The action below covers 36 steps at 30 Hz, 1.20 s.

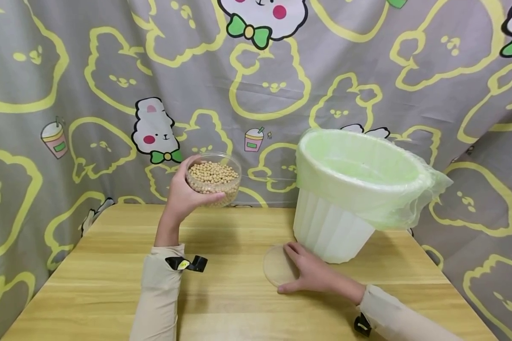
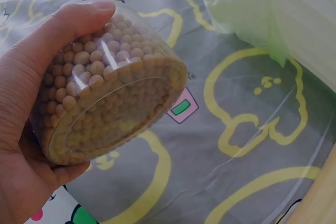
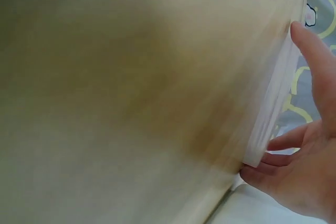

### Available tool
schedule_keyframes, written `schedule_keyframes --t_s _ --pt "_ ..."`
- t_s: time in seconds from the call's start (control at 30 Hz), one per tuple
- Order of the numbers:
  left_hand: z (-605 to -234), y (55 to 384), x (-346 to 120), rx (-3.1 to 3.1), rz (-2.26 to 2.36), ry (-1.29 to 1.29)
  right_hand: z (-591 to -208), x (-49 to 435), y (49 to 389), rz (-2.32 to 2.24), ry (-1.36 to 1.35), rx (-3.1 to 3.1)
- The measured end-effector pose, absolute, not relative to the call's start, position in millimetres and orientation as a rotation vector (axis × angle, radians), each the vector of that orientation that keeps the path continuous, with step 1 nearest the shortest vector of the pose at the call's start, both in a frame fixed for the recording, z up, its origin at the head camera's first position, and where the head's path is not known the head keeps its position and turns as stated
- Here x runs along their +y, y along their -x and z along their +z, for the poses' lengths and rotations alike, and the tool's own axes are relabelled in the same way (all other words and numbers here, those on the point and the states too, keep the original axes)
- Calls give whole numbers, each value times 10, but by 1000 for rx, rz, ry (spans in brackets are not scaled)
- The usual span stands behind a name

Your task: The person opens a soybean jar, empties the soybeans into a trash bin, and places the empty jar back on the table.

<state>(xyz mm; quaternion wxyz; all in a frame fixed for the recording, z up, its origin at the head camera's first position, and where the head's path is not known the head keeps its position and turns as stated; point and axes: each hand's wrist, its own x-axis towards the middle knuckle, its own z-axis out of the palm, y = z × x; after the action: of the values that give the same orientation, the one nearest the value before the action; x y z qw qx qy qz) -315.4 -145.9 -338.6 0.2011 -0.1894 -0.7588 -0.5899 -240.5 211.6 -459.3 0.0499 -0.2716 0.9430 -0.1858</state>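
My left hand (image 1: 183,193) grips a clear round plastic container (image 1: 232,189) above the back of the table. Pale yellow soybeans (image 1: 213,172) nearly fill it, and no lid covers the top. In the left wrist view, the container (image 2: 118,85) appears tilted, its base showing, with the thumb across its side. Down at the table, my right hand (image 1: 312,273) holds a thin translucent round lid (image 1: 277,266) by its edges, thumb and fingers spread across it. The right wrist view shows the lid (image 3: 271,106) edge-on between thumb and fingers.
A white ribbed bin (image 1: 326,225) lined with a pale green plastic bag (image 1: 388,201) stands at the back right, just behind my right hand. The wooden table (image 1: 234,303) ends at a grey patterned curtain (image 1: 213,80).
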Motion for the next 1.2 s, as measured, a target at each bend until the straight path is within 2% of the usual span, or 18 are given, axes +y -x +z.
schedule_keyframes --t_s 0.33,0.47,0.6,0.87,0.97,1.07,1.2 --pt "-3386 3140 -1434 -2147 -1648 537 -4512 2119 2369 -523 827 2826" --pt "-3393 3162 -1424 -2151 -1643 544 -4284 2102 2374 -500 924 2920" --pt "-3412 3163 -1423 -2162 -1636 531 -3823 2050 2362 -452 1151 3082" --pt "-3414 3163 -1400 -2182 -1602 508 -2886 2063 2235 -621 1894 3311" --pt "-3428 3162 -1394 -2198 -1595 497 -2633 2132 2171 -678 2031 3399" --pt "-3439 3175 -1387 -2202 -1591 498 -2485 2245 2136 -621 2012 3567" --pt "-3453 3174 -1371 -2191 -1601 501 -2473 2413 2165 -434 1838 3772"
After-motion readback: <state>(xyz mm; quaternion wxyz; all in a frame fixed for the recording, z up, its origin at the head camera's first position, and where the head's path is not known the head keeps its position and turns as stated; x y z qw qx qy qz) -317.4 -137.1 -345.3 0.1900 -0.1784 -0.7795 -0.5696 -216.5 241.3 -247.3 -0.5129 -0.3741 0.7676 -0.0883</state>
